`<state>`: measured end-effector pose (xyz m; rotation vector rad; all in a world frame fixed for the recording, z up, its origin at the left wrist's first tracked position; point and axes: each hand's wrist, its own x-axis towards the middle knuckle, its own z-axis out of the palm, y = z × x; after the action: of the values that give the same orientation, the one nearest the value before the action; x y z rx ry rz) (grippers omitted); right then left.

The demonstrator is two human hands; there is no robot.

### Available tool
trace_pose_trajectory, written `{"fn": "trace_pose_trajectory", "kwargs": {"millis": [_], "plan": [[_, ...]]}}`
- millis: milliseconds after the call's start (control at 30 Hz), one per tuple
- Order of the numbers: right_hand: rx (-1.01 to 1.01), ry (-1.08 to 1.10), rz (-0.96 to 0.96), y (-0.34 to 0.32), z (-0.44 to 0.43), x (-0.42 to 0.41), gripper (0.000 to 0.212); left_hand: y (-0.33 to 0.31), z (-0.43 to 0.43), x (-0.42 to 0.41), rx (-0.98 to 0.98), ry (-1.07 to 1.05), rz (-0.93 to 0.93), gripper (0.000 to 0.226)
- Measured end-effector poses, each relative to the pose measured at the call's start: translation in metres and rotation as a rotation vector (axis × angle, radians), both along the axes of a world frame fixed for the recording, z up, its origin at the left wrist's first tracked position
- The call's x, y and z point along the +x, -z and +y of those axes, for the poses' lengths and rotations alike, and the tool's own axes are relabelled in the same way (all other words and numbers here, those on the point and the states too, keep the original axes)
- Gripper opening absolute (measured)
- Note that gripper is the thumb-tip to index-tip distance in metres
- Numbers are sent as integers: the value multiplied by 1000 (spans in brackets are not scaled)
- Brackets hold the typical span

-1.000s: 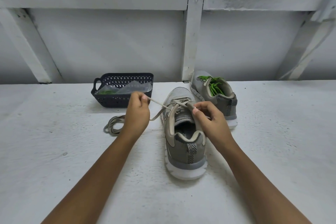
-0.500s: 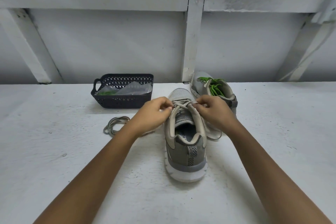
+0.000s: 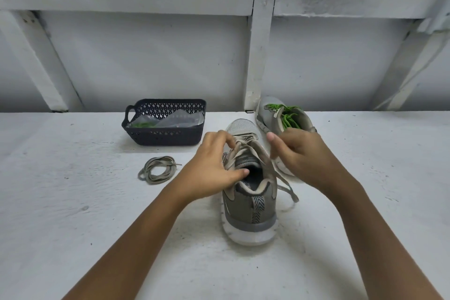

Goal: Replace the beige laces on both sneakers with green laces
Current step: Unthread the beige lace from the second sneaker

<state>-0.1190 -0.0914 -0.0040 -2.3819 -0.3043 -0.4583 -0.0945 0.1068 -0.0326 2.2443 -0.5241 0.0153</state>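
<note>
The near grey sneaker (image 3: 250,204) stands in the middle of the table with its heel toward me, and a beige lace (image 3: 243,146) is still threaded in it. My left hand (image 3: 211,168) lies on its left side, thumb at the collar and fingers hooked into the lace crossings. My right hand (image 3: 302,153) hovers just right of the shoe, thumb and fingers apart; a loose lace end (image 3: 288,190) trails down beside it. Behind it, partly hidden, the far sneaker (image 3: 270,114) carries green laces (image 3: 287,118).
A coiled beige lace (image 3: 157,169) lies left of the shoe. A dark plastic basket (image 3: 165,137) at the back left holds a clear bag with something green (image 3: 141,125) in it. A white framed wall (image 3: 260,56) closes the back of the table.
Both hands came in from pulling the lace ends outward to the top of the shoe. The left now rests on the collar. The right drew back to the right and loosened.
</note>
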Motion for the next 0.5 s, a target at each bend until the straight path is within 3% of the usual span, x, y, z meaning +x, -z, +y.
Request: {"fn": "trace_pose_trajectory", "kwargs": {"millis": [133,233,333,500], "plan": [[-2,45,160,6,5,27,18,9,-8,1,-42,-117,149,66],[35,-13,247,6,9,36,10,12,-13,2,-73,-178,182,62],[107,-45,319,2,12,41,12,12,-16,0,-74,-201,155,52],[-140,1,271,4,20,51,26,12,-17,-5,-143,-227,143,40]]}}
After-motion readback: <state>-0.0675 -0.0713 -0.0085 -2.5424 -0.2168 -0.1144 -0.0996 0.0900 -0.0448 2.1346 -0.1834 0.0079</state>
